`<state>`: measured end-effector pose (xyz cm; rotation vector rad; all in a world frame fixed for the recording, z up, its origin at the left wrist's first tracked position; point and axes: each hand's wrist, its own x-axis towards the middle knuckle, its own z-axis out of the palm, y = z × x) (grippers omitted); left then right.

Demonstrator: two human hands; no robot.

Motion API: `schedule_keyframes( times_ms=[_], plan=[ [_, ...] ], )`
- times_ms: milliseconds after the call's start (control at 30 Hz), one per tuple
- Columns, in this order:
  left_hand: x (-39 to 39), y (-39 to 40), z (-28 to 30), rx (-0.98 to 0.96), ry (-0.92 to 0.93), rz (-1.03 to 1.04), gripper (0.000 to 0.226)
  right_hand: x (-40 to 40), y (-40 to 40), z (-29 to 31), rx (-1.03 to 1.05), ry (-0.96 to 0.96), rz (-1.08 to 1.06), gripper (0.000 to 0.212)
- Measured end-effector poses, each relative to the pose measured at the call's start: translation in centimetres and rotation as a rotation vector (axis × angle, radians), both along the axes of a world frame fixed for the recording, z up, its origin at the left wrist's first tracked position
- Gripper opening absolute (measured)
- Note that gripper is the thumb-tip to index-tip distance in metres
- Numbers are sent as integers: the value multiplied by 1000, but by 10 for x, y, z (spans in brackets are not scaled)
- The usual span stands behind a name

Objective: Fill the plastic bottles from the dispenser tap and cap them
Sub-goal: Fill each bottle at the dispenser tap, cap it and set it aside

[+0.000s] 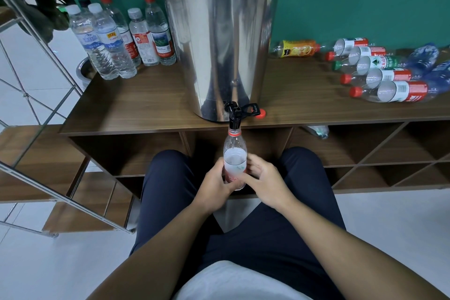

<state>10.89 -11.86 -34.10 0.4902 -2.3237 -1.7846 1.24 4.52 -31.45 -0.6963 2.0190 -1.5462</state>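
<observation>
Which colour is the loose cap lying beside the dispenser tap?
Red, seen in the head view: the loose cap.

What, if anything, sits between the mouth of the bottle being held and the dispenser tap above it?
Nothing visible. The bottle, held by the left hand, stands upright with its open neck directly under the tap spout. The right hand is beside the bottle's lower body, and the loose red cap lies off to the right on the shelf.
</observation>
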Motion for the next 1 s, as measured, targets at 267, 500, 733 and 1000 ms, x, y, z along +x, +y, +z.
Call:
schedule_keyframes(
  times_ms=[267, 500, 733, 1000],
  plan=[
    [0, 0, 0, -7, -1, 0, 58, 0, 0, -1, 14, -7, 3, 61],
    [0, 0, 2, -19, -8, -7, 59, -1, 0, -1, 23, 12, 7, 62],
    [0, 0, 1, -15, -11, -2, 59, 0, 0, 1, 10, 0, 2, 61],
    [1, 0, 1, -10, -24, -5, 60, 1, 1, 2, 8, -11, 5, 60]
  ],
)
